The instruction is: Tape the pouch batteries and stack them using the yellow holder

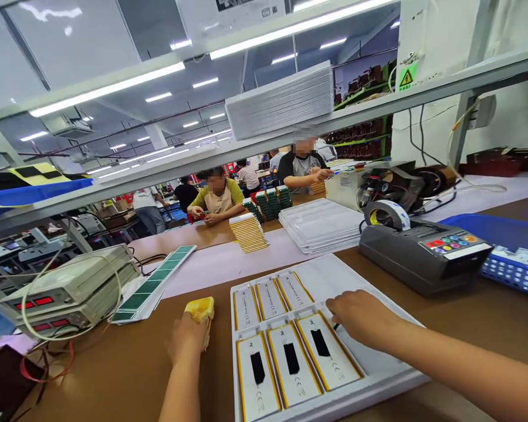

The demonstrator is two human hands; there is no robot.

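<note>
A white tray (334,404) in front of me holds flat pouch battery cells in two rows. The three cells in the near row, one of them a battery cell (321,351), each carry a black patch. The three far cells, such as another battery cell (270,298), show only print. My left hand (187,337), left of the tray, is closed around a yellow block (200,308) whose kind I cannot make out. My right hand (363,316) lies over the tray beside the rightmost near cell, fingers curled. A small dark bit shows at its fingertips, which are partly hidden.
Right of the tray stands a tape dispenser (422,252), with a blue basket (514,269) beyond. Stacked trays (321,223) and yellow-edged cells (249,233) lie behind. Power supplies (70,290) and green-and-white sheets (156,284) are at left. Two co-workers sit opposite.
</note>
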